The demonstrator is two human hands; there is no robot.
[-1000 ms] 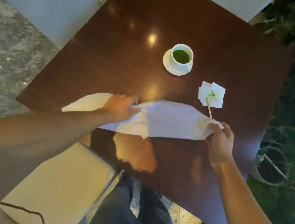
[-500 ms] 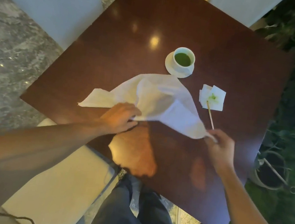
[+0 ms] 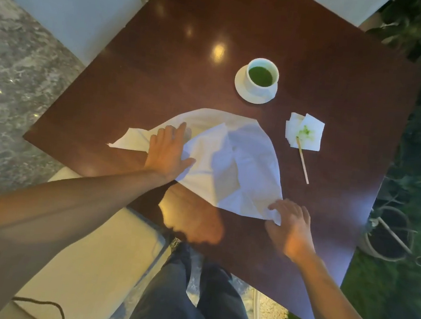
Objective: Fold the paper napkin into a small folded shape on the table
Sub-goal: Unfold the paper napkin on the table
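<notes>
A large white paper napkin (image 3: 233, 162) lies loosely spread and creased on the dark wooden table (image 3: 323, 54). My left hand (image 3: 169, 151) rests flat on its left part, fingers stretched out and palm down, pressing it to the table. My right hand (image 3: 290, 223) is at the napkin's near right corner with the fingers spread over the corner's tip. The napkin's left tip sticks out past my left hand.
A white cup of green drink on a saucer (image 3: 258, 81) stands beyond the napkin. To the right lie a small stained napkin (image 3: 305, 131) and a wooden stick (image 3: 302, 160). Pale chairs, the table's near edge, my legs and plants surround it.
The napkin went from a stretched band to a sheet laid flat farther up the table. My left hand opened and now presses it; my right hand lowered the corner onto the table.
</notes>
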